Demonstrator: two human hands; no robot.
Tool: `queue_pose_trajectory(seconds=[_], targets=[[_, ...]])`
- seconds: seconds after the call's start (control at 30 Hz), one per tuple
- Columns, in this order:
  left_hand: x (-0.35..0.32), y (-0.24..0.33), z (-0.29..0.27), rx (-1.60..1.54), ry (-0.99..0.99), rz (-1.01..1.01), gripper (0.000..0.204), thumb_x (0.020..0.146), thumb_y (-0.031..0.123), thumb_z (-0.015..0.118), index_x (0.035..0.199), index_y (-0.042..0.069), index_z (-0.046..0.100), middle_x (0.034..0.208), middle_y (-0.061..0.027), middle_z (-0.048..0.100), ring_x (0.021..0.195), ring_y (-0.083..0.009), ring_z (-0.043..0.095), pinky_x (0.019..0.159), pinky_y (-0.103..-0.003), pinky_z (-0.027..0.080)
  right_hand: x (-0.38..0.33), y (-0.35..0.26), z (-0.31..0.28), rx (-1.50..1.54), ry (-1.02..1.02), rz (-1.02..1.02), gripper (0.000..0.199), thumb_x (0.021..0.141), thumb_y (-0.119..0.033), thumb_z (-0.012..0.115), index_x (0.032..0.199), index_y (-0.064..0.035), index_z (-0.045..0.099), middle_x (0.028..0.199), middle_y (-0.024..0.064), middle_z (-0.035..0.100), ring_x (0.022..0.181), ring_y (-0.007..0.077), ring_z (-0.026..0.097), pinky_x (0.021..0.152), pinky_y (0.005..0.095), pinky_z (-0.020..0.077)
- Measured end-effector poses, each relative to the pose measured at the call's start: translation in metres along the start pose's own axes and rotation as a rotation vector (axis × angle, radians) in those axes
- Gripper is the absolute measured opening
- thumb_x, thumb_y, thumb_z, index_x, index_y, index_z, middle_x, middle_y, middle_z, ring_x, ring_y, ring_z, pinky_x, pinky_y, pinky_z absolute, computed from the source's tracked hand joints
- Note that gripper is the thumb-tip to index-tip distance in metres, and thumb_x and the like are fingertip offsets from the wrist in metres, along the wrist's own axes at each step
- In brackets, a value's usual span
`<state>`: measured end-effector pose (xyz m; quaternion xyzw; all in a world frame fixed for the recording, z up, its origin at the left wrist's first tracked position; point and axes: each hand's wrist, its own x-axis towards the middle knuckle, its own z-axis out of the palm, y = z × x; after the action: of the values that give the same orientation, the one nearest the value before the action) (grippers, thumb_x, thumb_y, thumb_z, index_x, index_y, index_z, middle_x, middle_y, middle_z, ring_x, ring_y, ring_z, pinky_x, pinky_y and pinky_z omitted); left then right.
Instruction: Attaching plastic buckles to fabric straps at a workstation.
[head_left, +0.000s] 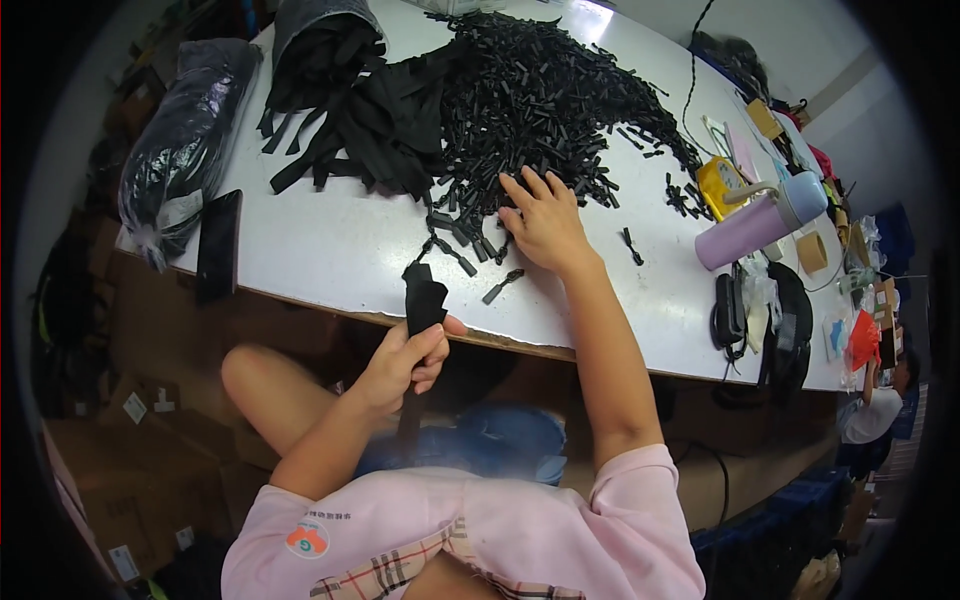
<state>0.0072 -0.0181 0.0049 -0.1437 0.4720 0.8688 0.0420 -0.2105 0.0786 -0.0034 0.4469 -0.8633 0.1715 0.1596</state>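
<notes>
My left hand (405, 362) is closed around a bundle of black fabric straps (423, 300), held upright at the near edge of the white table (330, 250). My right hand (543, 222) lies flat on the table with fingers spread, resting at the near edge of a large heap of small black plastic parts (545, 100). Several loose black parts (500, 285) lie scattered just in front of that hand. A pile of black fabric straps (375, 125) sits to the left of the heap.
A black phone (219, 243) lies at the table's left edge beside a black plastic bag (185, 130). A lilac bottle (760, 220) lies on its side at the right, near a yellow object (722, 187) and black cables (728, 310). Another person (880, 400) sits far right. Cardboard boxes stand below left.
</notes>
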Motion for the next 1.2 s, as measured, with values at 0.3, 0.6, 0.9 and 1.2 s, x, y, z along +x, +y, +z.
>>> queue_pose_trajectory(seconds=[0.3,0.6,0.9,1.2], targets=[[0.000,-0.007,-0.005,-0.087,-0.111,-0.050,0.029,0.088,0.030,0.039,0.090,0.001,0.043,0.058,-0.0015,0.041,0.044,-0.0064,0.039,0.040,-0.021,0.038,-0.048,-0.031,-0.029,0.023,-0.153,-0.035,0.035,0.077,-0.021,0.050,0.110,-0.0078,0.050,0.118,0.0147,0.044,0.110,0.0344,0.036,0.093,0.0408,0.0275],[0.002,-0.020,0.006,0.156,-0.068,-0.041,0.021,0.085,0.027,0.046,0.086,0.006,0.048,0.058,0.0028,0.040,0.044,-0.0023,0.034,0.037,-0.016,0.026,-0.091,-0.089,-0.044,0.529,0.240,-0.080,0.023,0.063,-0.003,0.063,0.085,-0.0020,0.058,0.081,0.0097,0.052,0.071,0.0221,0.049,0.060,0.0294,0.0405],[-0.002,-0.018,0.006,0.166,-0.035,0.056,0.020,0.079,0.015,0.056,0.093,0.003,0.048,0.068,0.0006,0.050,0.048,-0.0029,0.043,0.041,-0.016,0.033,-0.124,-0.088,-0.035,1.366,0.044,0.382,0.008,0.075,-0.004,0.059,0.080,0.0015,0.056,0.069,0.0046,0.054,0.054,0.0073,0.049,0.048,0.0181,0.0389],[0.008,-0.028,0.015,0.491,0.117,0.577,0.012,0.078,0.008,0.057,0.087,0.001,0.056,0.070,-0.0020,0.053,0.047,-0.0052,0.045,0.042,-0.017,0.036,-0.130,-0.087,-0.031,1.617,-0.109,0.564,0.005,0.078,-0.003,0.053,0.076,0.0010,0.056,0.064,0.0004,0.053,0.052,0.0042,0.046,0.046,0.0163,0.0355]])
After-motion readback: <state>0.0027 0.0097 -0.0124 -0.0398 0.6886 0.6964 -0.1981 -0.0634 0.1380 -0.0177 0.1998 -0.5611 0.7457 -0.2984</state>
